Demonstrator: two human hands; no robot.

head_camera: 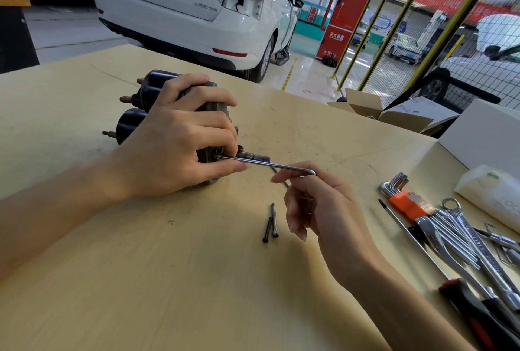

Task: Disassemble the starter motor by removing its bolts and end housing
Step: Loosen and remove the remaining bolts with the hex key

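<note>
The dark starter motor (146, 92) lies on its side on the wooden table (140, 280), its end housing (209, 155) facing right. My left hand (180, 137) grips the motor from above, fingers curled over the housing. A silver L-shaped hex key (270, 164) sits with its tip in a bolt head on the housing. My right hand (315, 207) holds the key's bent end between thumb and fingers. Two long dark bolts (270, 224) lie loose on the table just left of my right hand.
At the right lie a hex key set in an orange holder (405, 204), several chrome wrenches (464, 241) and a black and red screwdriver (472, 311). A white box (484, 137) and an open cardboard box (374, 110) stand at the far right. A white car (197, 13) is parked behind the table.
</note>
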